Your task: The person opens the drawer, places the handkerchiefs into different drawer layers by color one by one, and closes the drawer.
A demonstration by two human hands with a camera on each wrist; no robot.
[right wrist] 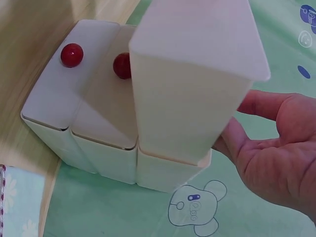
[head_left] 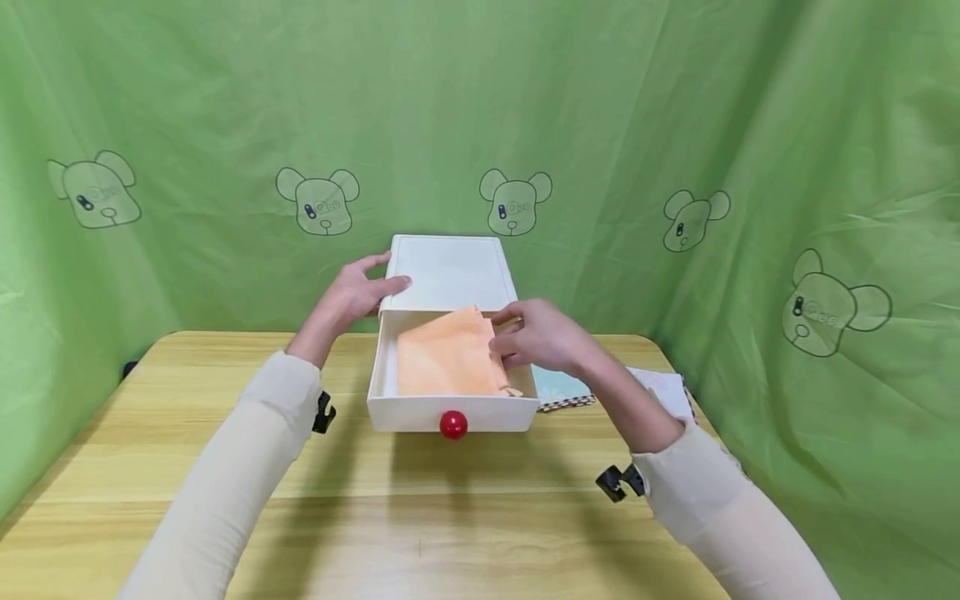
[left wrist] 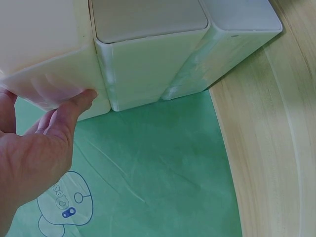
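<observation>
A white drawer unit (head_left: 453,271) stands on the table with its top drawer (head_left: 408,414) pulled out by a red knob side facing me. Inside lies a folded orange cloth (head_left: 446,358), one corner raised towards the unit. My left hand (head_left: 354,293) steadies the unit, thumb on its top; in the left wrist view its fingertips (left wrist: 89,96) press the side wall. Over the drawer's right wall reaches my right hand (head_left: 543,335), its curled fingers pinching the cloth's right edge. In the right wrist view the drawer wall hides those fingertips.
Two closed drawers with red knobs (right wrist: 72,55) sit below the pulled-out one. Right of the unit lie a light blue patterned piece (head_left: 562,385) with a striped edge and a pale lavender piece (head_left: 666,392). A green curtain (head_left: 420,108) hangs behind the wooden table (head_left: 480,533).
</observation>
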